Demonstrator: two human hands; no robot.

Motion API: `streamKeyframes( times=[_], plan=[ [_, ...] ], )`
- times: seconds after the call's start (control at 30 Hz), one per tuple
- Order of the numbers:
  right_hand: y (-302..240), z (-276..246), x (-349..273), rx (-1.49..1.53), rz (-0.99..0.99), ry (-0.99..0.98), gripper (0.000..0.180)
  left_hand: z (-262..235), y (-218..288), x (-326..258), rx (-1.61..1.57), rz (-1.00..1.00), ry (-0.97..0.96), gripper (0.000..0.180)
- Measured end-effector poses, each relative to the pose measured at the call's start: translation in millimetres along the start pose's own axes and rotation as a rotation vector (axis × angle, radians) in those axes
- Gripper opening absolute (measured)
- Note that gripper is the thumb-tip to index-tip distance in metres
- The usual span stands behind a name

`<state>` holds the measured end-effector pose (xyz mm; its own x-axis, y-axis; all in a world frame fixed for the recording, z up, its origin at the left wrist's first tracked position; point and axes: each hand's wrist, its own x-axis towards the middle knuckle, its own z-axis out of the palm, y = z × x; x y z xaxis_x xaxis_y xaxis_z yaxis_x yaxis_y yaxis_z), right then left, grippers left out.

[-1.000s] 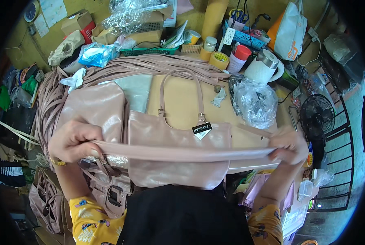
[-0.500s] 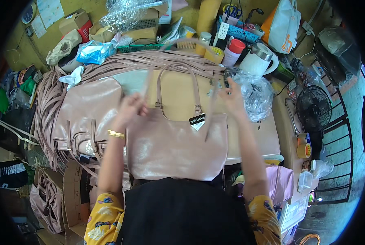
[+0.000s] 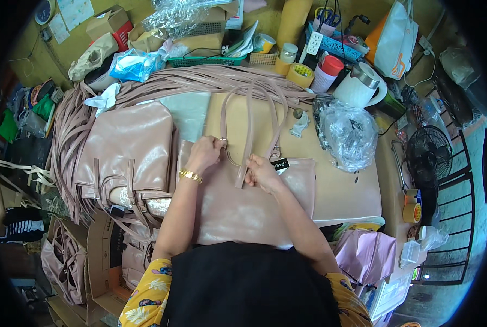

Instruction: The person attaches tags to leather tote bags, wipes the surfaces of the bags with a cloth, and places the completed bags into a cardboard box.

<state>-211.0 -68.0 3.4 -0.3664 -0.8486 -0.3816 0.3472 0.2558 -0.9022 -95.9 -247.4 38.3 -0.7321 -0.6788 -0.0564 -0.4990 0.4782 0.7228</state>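
Observation:
A shiny dusty-pink handbag (image 3: 243, 218) lies flat in front of me, with a black tag (image 3: 279, 164) by its top edge. My left hand (image 3: 202, 154) is closed at the top edge, fingertips pinching the base of the bag's left handle (image 3: 225, 117) by its small metal fitting. Closed around a long loose pink strap (image 3: 248, 120) near its lower end is my right hand (image 3: 262, 173), over the middle of the bag. This strap runs up and bends back down toward the right handle fitting, crossing the handle. Part of the fitting is hidden by my left fingers.
More pink bags (image 3: 126, 144) are stacked at the left. A thick bundle of pink straps (image 3: 200, 79) runs along the table's back. Crumpled clear plastic (image 3: 350, 136), a white kettle (image 3: 358, 84) and tape rolls (image 3: 301, 75) stand right and behind. A black fan (image 3: 429, 152) is far right.
Both hands have come down and closer together over the bag's top edge. My left hand has reached the left handle base; my right has brought the strap end to the middle.

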Motion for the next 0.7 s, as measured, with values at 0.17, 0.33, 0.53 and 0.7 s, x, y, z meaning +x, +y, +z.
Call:
streamKeyframes(
  times=[0.17,0.33,0.53,0.7],
  plan=[
    [-13,-4,-2,-0.023,-0.046,-0.016,0.017,16,-2,-9,-0.446,0.023,0.097,0.015],
    [-58,-9,40,0.06,-0.258,0.124,0.012,13,-17,-23,-0.813,0.103,0.028,0.013],
    [-97,22,51,-0.131,-0.147,-0.045,0.013,-3,-7,-47,-0.873,0.149,-0.003,0.011],
    [-98,37,36,-0.144,-0.083,-0.244,0.01,-7,-17,-62,-0.988,0.205,-0.039,0.024]
  ],
)
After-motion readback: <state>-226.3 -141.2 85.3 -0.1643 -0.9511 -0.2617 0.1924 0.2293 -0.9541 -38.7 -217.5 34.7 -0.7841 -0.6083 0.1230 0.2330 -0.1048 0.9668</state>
